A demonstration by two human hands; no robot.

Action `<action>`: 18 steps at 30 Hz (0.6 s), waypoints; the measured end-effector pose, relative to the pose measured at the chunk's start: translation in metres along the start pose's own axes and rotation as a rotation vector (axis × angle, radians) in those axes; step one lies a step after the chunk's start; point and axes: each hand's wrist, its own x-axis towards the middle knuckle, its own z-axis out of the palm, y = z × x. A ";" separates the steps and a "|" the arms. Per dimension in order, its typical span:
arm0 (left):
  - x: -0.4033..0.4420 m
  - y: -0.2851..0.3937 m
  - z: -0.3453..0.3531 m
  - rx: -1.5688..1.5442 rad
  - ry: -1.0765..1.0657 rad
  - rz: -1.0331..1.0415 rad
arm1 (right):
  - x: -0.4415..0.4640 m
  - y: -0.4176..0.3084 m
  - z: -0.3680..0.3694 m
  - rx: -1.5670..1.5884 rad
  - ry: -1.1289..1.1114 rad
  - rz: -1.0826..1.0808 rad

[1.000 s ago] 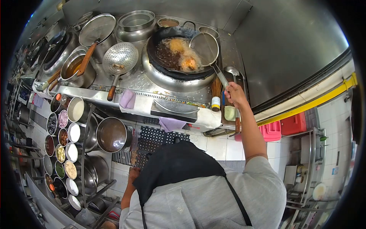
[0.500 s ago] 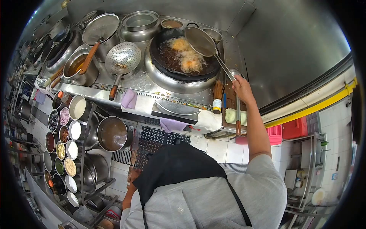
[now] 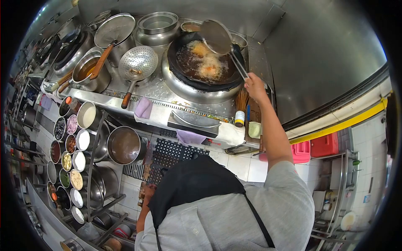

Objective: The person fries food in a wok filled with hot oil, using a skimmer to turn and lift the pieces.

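Observation:
My right hand (image 3: pixel 255 88) is closed around the metal handle of a round wire-mesh skimmer (image 3: pixel 216 37). The skimmer is held over the far right side of a black wok (image 3: pixel 178 69). In the wok, golden food (image 3: pixel 209 69) fries in dark, foaming oil. My left hand (image 3: pixel 148 192) hangs low beside the black apron (image 3: pixel 192 180); its fingers are too unclear to make out what they do. Below my right hand, a bamboo brush (image 3: pixel 241 100) stands in a labelled can, next to a pale green block (image 3: pixel 254 129).
A perforated ladle (image 3: pixel 138 62) lies left of the wok, near a pot of amber liquid (image 3: pixel 86 69) and a sieve (image 3: pixel 114 31). Several ingredient tins (image 3: pixel 77 180) line the left side. A pot of brown liquid (image 3: pixel 124 146) stands low. A steel wall (image 3: pixel 326 50) rises at right.
My right hand and the skimmer have moved a little up and to the left. The food keeps bubbling in the wok. My left hand shows slightly more beside the apron.

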 end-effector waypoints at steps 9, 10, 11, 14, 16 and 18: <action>-0.023 -0.016 -0.018 -0.079 -0.197 0.148 | -0.043 0.022 -0.025 0.181 0.118 0.321; -0.020 -0.014 -0.019 0.024 -0.145 0.119 | -0.046 0.019 -0.025 0.198 0.053 0.413; -0.016 -0.012 -0.020 0.127 -0.092 0.091 | -0.048 0.018 -0.021 0.250 0.048 0.442; -0.003 -0.002 -0.023 0.430 0.071 0.007 | -0.052 0.016 -0.009 0.399 0.007 0.501; 0.007 0.011 -0.031 0.402 -0.026 0.256 | -0.055 0.011 -0.004 0.544 -0.106 0.530; 0.009 0.040 -0.039 0.366 -0.120 0.505 | -0.059 0.003 -0.002 0.608 -0.120 0.553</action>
